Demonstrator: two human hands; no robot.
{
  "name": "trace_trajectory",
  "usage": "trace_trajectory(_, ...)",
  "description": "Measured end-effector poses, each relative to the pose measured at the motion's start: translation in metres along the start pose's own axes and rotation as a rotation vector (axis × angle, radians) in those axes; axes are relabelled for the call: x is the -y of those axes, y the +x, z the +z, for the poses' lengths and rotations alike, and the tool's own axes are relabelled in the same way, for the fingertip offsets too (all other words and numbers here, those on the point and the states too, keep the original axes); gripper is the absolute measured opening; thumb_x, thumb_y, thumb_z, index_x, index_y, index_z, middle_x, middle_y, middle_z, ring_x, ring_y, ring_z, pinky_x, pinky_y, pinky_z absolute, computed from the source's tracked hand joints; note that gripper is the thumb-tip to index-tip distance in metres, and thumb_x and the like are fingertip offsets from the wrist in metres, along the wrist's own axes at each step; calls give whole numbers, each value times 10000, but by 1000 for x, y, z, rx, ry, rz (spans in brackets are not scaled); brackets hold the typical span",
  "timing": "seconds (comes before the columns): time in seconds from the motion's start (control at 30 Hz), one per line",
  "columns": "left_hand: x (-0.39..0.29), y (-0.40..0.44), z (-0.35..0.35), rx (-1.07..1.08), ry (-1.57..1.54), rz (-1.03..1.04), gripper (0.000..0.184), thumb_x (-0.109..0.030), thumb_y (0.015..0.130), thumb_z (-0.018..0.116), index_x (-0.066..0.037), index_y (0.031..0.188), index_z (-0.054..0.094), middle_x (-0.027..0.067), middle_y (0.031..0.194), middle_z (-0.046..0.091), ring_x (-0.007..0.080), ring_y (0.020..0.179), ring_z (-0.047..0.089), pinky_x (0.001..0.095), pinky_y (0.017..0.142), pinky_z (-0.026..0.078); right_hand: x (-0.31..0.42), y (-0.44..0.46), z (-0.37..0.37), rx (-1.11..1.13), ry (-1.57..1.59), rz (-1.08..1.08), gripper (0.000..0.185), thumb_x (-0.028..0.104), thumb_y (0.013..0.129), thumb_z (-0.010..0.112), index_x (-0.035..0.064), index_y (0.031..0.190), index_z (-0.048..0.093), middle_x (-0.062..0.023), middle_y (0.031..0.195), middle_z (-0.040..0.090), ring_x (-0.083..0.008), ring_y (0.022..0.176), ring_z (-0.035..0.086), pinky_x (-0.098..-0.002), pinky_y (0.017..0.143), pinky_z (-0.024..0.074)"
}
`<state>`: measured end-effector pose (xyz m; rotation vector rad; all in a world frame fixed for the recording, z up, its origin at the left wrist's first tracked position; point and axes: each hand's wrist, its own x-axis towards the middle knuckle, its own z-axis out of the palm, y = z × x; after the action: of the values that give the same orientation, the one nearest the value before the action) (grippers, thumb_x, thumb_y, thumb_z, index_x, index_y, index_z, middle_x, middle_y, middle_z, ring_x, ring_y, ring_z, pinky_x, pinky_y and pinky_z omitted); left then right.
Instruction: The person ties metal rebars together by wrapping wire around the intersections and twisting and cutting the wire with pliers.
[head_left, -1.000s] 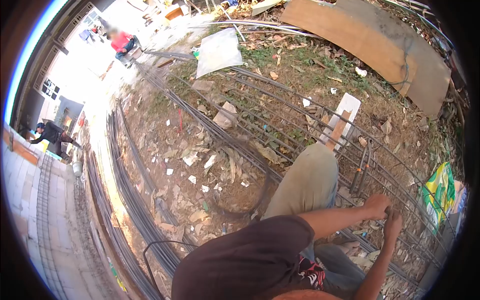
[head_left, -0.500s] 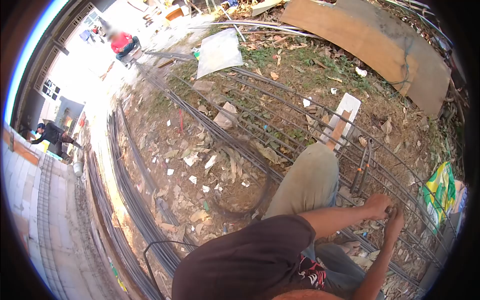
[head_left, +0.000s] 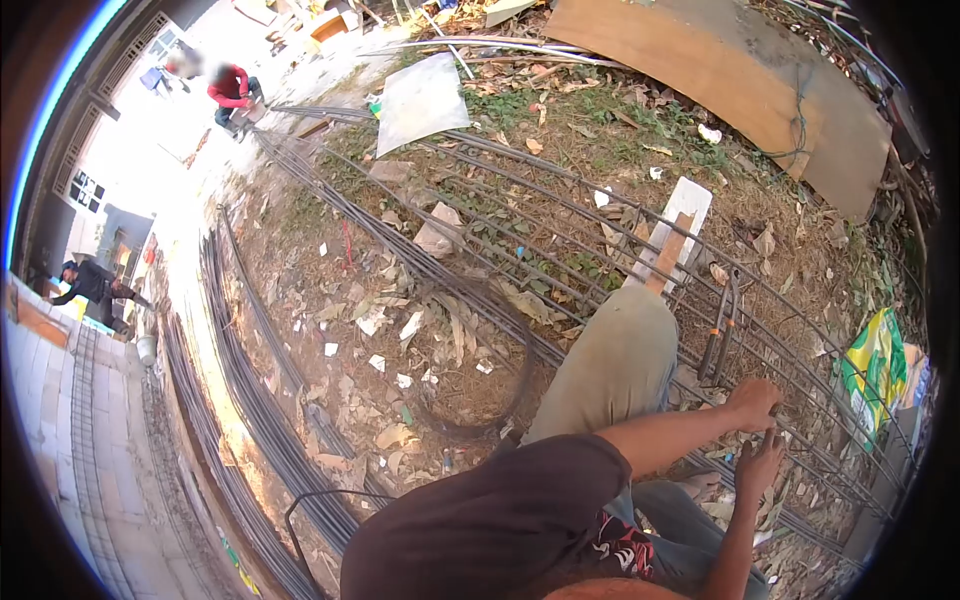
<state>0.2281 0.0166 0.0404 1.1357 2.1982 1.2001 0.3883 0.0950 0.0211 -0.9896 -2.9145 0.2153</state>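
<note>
My left hand (head_left: 754,405) is closed at a steel rod of the rebar frame (head_left: 800,375), above my bent knees. Just below it, my right hand (head_left: 760,465) has its fingers bunched up towards the left one, nearly touching it. Whatever small thing is between the fingers is too small to make out. A pair of pincers (head_left: 719,335) with black and orange handles leans on the rods beyond my left hand. Under the frame lie a white board (head_left: 690,212) and a brown wooden strip (head_left: 668,254).
Long bundles of rebar (head_left: 270,440) stretch along the ground at left. A coil of thin wire (head_left: 520,390) lies by my knee. A green and yellow sack (head_left: 872,375) is at right, a plywood sheet (head_left: 700,75) behind. Two people, one in a red top (head_left: 232,88) and one in dark clothes (head_left: 95,283), are farther off.
My right hand has drawn slightly back and left, its fingers now pointing upward at the left hand. The left hand stays by the rod. The person in red has leaned forward.
</note>
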Motion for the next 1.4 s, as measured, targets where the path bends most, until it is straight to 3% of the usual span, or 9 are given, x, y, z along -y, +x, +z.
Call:
trace_trajectory(0.4,5,3,8,-33,-11,26,288,-191,632,803,-66,886,753,202,850,720,411,880,717,504,789,571,11,-11,-22,-28,136,-46,169,109,941,574,-6,1058,615,-219,912,673,-420,815,635,-538,806,497)
trace_trajectory(0.5,6,0,6,-79,-35,67,255,-241,675,796,-64,848,737,208,805,705,428,825,707,517,745,559,2,-5,-21,-50,489,51,179,138,952,587,-22,1030,605,-223,917,680,-394,825,639,-502,773,485)
trace_trajectory(0.6,6,0,9,-62,-82,35,272,-242,676,798,-77,889,760,203,820,713,423,829,709,514,751,560,-3,-12,-32,260,555,86,211,155,953,605,-44,1023,606,-227,897,665,-390,816,633,-474,753,473)
trace_trajectory(0.67,8,2,20,-87,-39,52,275,-242,680,797,-89,907,769,199,824,716,419,832,709,512,756,560,-14,-32,-5,61,236,-231,176,134,938,609,-38,962,585,-234,856,637,-460,816,609,-528,754,472)
trace_trajectory(0.93,4,-3,8,-113,-21,83,214,-210,673,780,-66,819,723,196,791,704,414,813,705,517,746,556,2,-39,-24,170,202,-107,217,167,965,533,-43,928,574,-245,765,580,-493,825,612,-580,811,475)
trace_trajectory(1.03,2,-1,5,-7,-23,-2,343,-226,667,855,-103,978,777,211,916,727,408,931,715,504,847,564,7,-48,-16,-35,510,-219,239,167,1008,482,-34,941,593,-161,624,526,-387,595,606,-536,629,524)
trace_trajectory(1.13,6,1,10,-19,7,22,333,-228,684,850,-100,983,777,216,878,720,418,909,714,508,842,565,24,-52,-45,480,972,326,268,166,1038,456,-21,947,626,-86,582,494,-224,446,535,-415,455,498)
trace_trajectory(1.17,7,1,12,-42,-1,28,315,-225,684,845,-94,960,769,217,869,717,422,903,710,512,836,562,20,-50,-45,504,969,274,283,199,1054,469,-16,1021,650,-35,559,476,-118,385,465,-306,369,440)
trace_trajectory(1.4,3,-6,7,-31,13,47,283,-239,695,833,-86,919,751,207,846,709,432,887,700,522,813,557,12,-36,-26,263,1245,447,382,276,1046,539,10,1315,595,-47,888,624,-127,736,618,-271,592,511)
